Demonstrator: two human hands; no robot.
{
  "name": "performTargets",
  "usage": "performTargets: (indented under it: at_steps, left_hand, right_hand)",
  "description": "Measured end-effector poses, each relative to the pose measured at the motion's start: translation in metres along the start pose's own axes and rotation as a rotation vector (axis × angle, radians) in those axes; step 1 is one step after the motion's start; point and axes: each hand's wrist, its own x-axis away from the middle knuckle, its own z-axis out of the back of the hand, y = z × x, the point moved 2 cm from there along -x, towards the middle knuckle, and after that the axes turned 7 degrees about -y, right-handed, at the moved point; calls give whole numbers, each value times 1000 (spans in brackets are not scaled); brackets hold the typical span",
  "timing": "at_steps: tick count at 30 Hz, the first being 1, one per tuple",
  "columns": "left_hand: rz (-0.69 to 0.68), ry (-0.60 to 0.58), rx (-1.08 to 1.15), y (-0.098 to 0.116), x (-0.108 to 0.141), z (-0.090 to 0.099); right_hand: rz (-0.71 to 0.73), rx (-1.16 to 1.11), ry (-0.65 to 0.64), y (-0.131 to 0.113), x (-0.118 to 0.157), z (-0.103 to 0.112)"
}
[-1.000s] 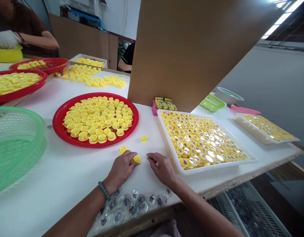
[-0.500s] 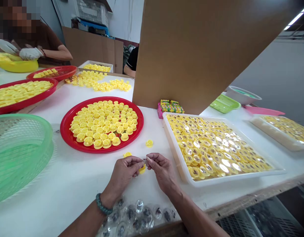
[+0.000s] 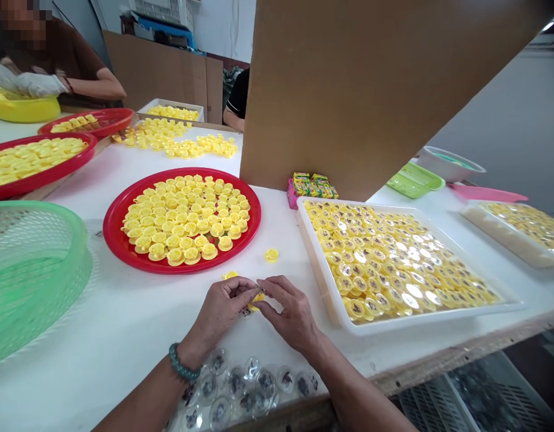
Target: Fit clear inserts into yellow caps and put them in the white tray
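My left hand, with a beaded bracelet at the wrist, and my right hand meet over the white table. Their fingertips close around a small round yellow plastic piece, mostly covered by fingers. Some small detail at the fingertips is too tiny to make out. Just beyond my left hand lies another yellow piece, partly hidden, and a third yellow piece sits apart. Between my forearms are several clear round discs with dark printed pictures.
A red tray of yellow pieces stands ahead-left, a green basket at far left. To the right, a white tray holds picture-topped yellow pieces. A cardboard panel rises behind small boxes. A gloved co-worker sits back left.
My right hand's fingers have moved left against my left fingertips, and the yellow piece now shows between them. The view has tilted slightly, shifting the scene upward.
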Motion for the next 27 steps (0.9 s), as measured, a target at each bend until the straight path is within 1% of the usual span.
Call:
performTargets:
  at_steps: [3,4,6,8,9,11,13,15,17,20,23,27]
  left_hand:
    - [-3,-15,-92,5,3,3]
    - [-2,1,-170,6,5,5]
    - [-4,58,-409,7,9,9]
    - [-32,92,-668,4,11,11]
    - [-56,86,-762,1,12,10]
    - [-116,41,-853,-4,11,6]
    - [-159,-6,-856,-9,9,2]
    - [-176,-29,-822,-11,6,-1]
    - [-175,-33,-767,-11,3,-1]
    - [-144,-73,-660,-13,-1,1]
    - [-108,-97,-594,-16,-4,3]
    - [-118,-81,-579,-19,-8,3]
  right_hand:
    - [-58,5,8,1,-2,3]
    - [-88,2,9,3,-2,5]
    - [-140,-5,-1,7,-2,10]
    - [-170,-5,-48,12,0,14]
    - [-177,0,-83,14,1,16]
    - [-176,23,-156,16,3,19]
    - [-155,68,-216,15,3,20]
    - [-122,118,-272,13,0,20]
    - [-87,147,-327,12,-4,19]
    - [-55,131,-386,11,-11,19]
    - [-58,88,-403,12,-11,21]
    - [-84,97,-392,14,-7,22]
